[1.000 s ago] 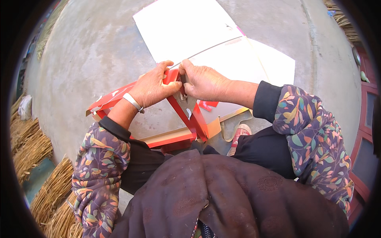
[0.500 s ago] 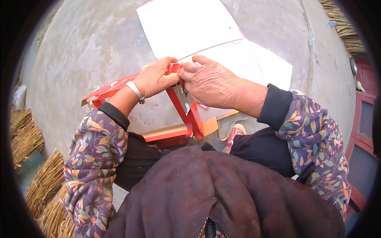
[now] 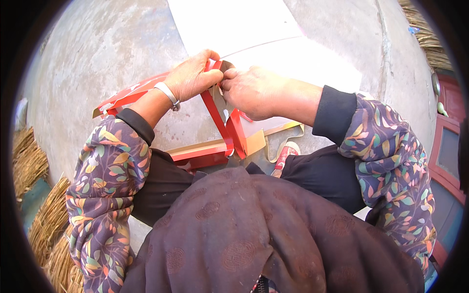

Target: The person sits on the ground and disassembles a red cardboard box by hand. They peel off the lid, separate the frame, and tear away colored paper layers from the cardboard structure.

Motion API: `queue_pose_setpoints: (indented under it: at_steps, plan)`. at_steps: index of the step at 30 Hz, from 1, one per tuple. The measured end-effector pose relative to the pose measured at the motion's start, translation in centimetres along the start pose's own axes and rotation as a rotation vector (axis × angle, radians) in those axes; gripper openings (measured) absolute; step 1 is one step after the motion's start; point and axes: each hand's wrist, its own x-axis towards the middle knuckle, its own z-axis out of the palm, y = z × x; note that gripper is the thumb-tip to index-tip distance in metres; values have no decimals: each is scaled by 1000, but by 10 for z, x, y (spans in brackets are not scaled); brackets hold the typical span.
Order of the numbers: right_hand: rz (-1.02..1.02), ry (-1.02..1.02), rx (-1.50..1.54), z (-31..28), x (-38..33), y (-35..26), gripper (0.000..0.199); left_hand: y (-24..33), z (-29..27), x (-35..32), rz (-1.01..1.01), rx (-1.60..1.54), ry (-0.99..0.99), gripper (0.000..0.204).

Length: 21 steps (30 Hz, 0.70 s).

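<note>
A red cardboard box frame with tan inner faces is in front of my knees, its middle unfilled so the floor shows through. At its far corner my left hand is closed, thumb and fingers pinching the red card. My right hand meets it there, fingers curled against the same corner by a brownish flap. What lies under the right fingertips is mostly hidden. A tan flap sticks out at the near corner. Beyond the hands lies a large white sheet, folded along a line.
Bundles of dry stalks lie at the left, with more stalks at the far right. A red-framed door or window panel stands on the right. My red shoe rests near the box on the grey concrete floor.
Both hands stay at the box's far corner. The right hand has turned slightly and its fingers have shifted at the edge, where the brownish flap shows more. The whole view has shifted a little.
</note>
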Motion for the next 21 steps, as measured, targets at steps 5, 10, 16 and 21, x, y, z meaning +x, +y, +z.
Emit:
queue_pose_setpoints:
  at_steps: [5, 10, 16, 21]
  plan:
    - [58, -161, -22, -4, 4, 2, 32, 15, 8, 0, 60, 139, -28, 59]
    - [69, -300, 115, -3, 9, -3, 34, 17, 18, -7, 118, 216, -41, 55]
    - [40, -345, 250, 5, 6, -5, 34, 17, 31, -13, 214, 415, 33, 51]
    - [5, -259, 236, 3, 1, -8, 34, 21, 41, -10, 187, 524, 57, 44]
